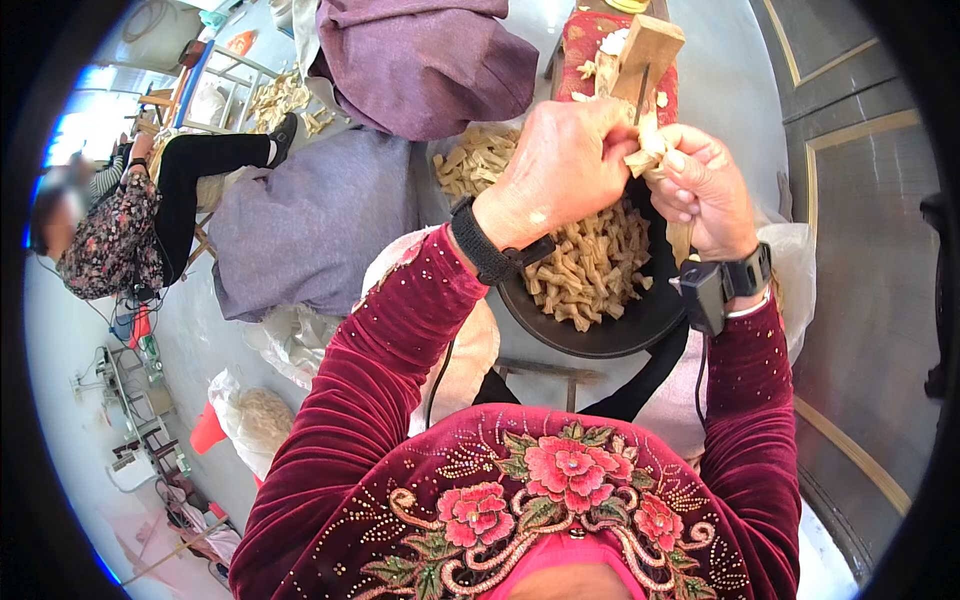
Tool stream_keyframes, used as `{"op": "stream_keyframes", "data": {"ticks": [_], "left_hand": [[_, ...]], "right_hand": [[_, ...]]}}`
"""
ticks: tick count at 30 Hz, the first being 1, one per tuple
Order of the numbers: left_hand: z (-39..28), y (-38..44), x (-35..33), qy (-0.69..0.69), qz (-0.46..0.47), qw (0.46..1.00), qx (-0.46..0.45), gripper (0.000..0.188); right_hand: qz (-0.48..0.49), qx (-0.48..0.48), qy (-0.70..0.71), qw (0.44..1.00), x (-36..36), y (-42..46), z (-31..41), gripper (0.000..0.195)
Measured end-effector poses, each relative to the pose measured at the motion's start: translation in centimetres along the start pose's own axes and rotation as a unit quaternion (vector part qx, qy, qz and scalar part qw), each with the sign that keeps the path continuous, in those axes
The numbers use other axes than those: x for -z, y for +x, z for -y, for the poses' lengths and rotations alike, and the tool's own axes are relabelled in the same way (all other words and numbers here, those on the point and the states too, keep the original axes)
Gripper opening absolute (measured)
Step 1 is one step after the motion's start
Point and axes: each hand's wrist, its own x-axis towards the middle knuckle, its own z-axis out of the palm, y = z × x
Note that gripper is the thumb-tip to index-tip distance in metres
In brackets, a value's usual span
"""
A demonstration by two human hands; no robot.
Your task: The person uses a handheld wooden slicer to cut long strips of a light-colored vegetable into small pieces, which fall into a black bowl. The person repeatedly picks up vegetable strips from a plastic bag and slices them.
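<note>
Above a wide black basin (555,339), my left hand (555,165) pinches one side of a tan, pliable strip (651,150) between thumb and fingertips. My right hand (701,184) grips the same strip from the other side, and a flat tail of it hangs below those fingers. The strip looks folded or looped between the two hands. Just beyond it stands a wooden block (656,49) with a thin dark metal rod beside it. Many small tan knotted pieces (585,262) fill much of the basin, partly hidden by my left hand and wrist.
The block rests on a bench with a red patterned cover (581,45). More tan pieces (476,157) lie left of the basin. Purple cloth (420,67) and grey cloth (315,217) cover bulky piles. Another person (112,232) sits at far left. A panelled door (862,187) stands right.
</note>
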Motion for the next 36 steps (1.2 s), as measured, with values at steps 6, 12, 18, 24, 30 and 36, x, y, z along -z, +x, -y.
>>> {"op": "stream_keyframes", "data": {"ticks": [6, 12, 18, 24, 30, 36], "left_hand": [[0.4, 0.0, 0.8, -0.03, 0.093, 0.995, -0.031, 0.021], [-0.2, 0.6, 2.0, -0.48, 0.213, 0.809, 0.265, 0.028], [-0.5, -0.7, 3.0, -0.632, 0.222, 0.704, 0.236, 0.034], [0.9, 0.7, 4.3, -0.305, 0.252, 0.897, 0.199, 0.03], [0.3, 0.0, 2.3, 0.02, 0.197, 0.98, -0.017, 0.026], [1.6, 0.0, 2.2, -0.008, 0.326, 0.945, 0.025, 0.023]], "right_hand": [[-0.074, 0.049, -0.157, 0.984, -0.9, 0.1, 0.0, 0.017], [-0.075, 0.108, -0.208, 0.969, -1.2, 0.1, 0.9, 0.029], [-0.058, 0.138, -0.289, 0.945, 0.8, -2.3, 2.9, 0.014], [-0.088, 0.098, -0.324, 0.937, 1.8, -0.9, 1.5, 0.017], [-0.046, 0.083, -0.423, 0.901, -0.1, 0.2, 0.9, 0.012], [-0.076, 0.054, -0.511, 0.854, 0.3, -0.6, 2.0, 0.014]]}}
